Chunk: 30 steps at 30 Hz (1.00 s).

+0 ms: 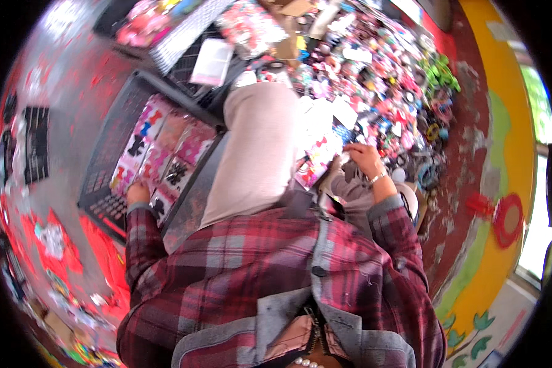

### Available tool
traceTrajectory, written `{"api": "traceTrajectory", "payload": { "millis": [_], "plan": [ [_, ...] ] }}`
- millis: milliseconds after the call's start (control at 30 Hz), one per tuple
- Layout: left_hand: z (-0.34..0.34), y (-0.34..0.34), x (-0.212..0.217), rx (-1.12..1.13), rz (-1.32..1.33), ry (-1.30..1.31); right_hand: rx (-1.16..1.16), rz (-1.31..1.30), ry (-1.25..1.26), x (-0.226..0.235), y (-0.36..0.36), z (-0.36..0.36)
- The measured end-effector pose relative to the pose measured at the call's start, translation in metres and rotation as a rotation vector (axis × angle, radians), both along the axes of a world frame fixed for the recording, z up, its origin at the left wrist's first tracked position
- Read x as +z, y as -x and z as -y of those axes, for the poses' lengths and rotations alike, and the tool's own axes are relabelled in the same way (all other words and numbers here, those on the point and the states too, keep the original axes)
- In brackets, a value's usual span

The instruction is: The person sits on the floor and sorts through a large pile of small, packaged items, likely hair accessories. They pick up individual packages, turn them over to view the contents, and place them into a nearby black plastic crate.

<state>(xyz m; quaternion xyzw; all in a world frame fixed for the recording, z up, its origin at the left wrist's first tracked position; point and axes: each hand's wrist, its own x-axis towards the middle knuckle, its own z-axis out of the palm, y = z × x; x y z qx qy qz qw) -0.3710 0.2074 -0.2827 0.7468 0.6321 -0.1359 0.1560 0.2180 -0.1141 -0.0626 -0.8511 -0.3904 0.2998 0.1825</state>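
Pink bow cards (165,156) in the grey crate (113,132) are pressed by the left hand (138,193), grip hidden; the right hand (365,159) pinches a hair-clip packet (318,161), which could be dropped into the clip pile (386,80)

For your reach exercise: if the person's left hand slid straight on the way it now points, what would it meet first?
The left hand points up along the dark crate. It would most likely run into the packets of bows right ahead; it may already touch the nearest one, though depth is unclear.
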Motion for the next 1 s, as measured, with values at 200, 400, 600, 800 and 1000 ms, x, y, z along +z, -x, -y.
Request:
{"api": "traceTrajectory", "payload": {
  "millis": [200,400,600,800,1000],
  "plan": [
    [-0.011,-0.142,0.153,-0.374,0.444,-0.442,-0.341,-0.056,0.081,0.009,-0.047,0.027],
    [0.037,-0.335,0.323,-0.640,1.283,-0.611,-0.196,0.165,0.065,-0.004,-0.095,0.030],
    [0.112,-0.468,0.378,-0.378,1.885,0.382,0.219,0.313,0.536,-0.075,-0.105,0.007],
    [0.119,-0.509,0.323,0.051,1.556,0.960,-0.005,0.155,0.685,-0.147,-0.093,-0.006],
    [0.114,-0.525,0.321,0.087,1.414,0.985,-0.101,0.151,0.654,-0.202,-0.118,-0.018]
  ]
}}
